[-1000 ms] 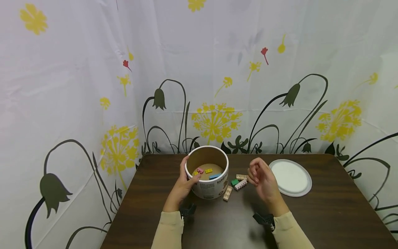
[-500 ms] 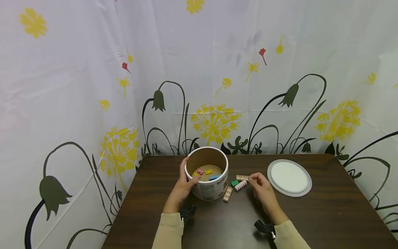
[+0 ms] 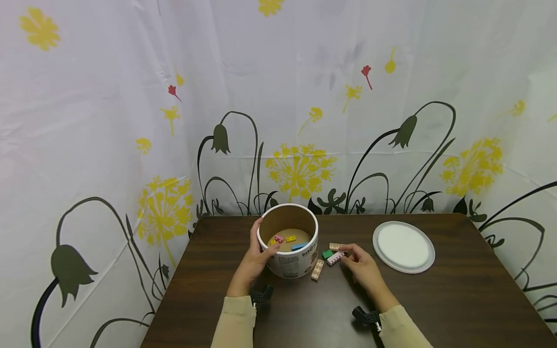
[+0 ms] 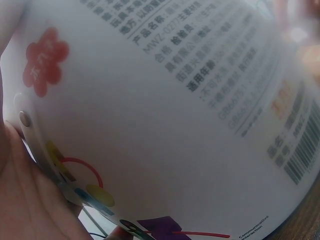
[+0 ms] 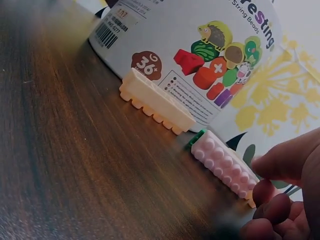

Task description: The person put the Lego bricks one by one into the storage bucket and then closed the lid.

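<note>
My left hand (image 3: 254,258) grips a white round cardboard tub (image 3: 290,267) at its left side, thumb over the rim. Inside lie small yellow bricks (image 3: 290,238), a pink brick (image 3: 279,239) and a blue brick (image 3: 299,246). At the right, my right hand (image 3: 363,268) has its thumb and index finger pinching the near end of a pale pink toy brick (image 5: 225,165) lying on the table. A green brick (image 3: 327,254) sits beside it. One beige brick (image 3: 335,246) lies behind, and another beige brick (image 5: 156,102) lies close to the tub.
A round white lid (image 3: 403,246) lies right of my right hand. The dark wooden table (image 3: 470,290) ends at the back against a flower-printed curtain (image 3: 304,96).
My right hand came down from above the table and moved left to the pale pink brick, its fingers closing at the end. My left hand stays on the tub.
</note>
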Available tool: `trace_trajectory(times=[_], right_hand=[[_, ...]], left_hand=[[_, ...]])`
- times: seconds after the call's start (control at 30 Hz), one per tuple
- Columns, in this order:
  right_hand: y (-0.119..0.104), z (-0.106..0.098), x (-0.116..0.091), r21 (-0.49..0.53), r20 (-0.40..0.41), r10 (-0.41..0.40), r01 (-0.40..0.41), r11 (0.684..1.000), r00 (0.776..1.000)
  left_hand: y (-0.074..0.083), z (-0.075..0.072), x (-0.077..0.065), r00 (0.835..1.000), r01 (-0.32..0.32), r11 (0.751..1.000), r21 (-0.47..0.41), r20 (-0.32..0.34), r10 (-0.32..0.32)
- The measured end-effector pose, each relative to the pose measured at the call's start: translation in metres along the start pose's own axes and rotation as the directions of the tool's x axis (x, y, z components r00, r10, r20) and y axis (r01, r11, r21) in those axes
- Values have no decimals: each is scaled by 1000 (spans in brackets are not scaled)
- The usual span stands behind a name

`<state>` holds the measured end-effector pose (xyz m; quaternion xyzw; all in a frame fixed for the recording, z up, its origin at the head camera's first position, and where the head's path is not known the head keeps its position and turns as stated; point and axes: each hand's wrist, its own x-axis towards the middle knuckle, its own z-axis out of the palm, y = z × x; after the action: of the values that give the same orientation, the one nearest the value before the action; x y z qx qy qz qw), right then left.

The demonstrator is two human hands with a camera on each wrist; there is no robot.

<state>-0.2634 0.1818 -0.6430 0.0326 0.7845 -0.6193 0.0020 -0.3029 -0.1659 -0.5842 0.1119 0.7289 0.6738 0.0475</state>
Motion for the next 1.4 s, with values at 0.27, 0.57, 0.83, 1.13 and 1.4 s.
trace_trajectory(times=[0.27,0.57,0.83,1.13,1.4], right_hand=[[-1,0,0,-45,4,3,-3,999,1000],[-2,-1,-1,-53,-2,14,-15,999,1000],[-3,-1,0,-103,-5,10,-10,995,1000],[-3,-2,1,-145,43,-4,10,989,999],[-5,-2,1,-196,49,3,7,981,999]], left_hand=[[-2,-1,1,1000,6,1000,-3,3,-6],[-3,0,0,1000,2,1000,-5,-1,-2],[-1,0,1,1000,9,1000,-13,-4,-9],[-2,0,1,1000,1,1000,-2,-1,-1],[-2,0,1,1000,5,1000,-16,2,-5]])
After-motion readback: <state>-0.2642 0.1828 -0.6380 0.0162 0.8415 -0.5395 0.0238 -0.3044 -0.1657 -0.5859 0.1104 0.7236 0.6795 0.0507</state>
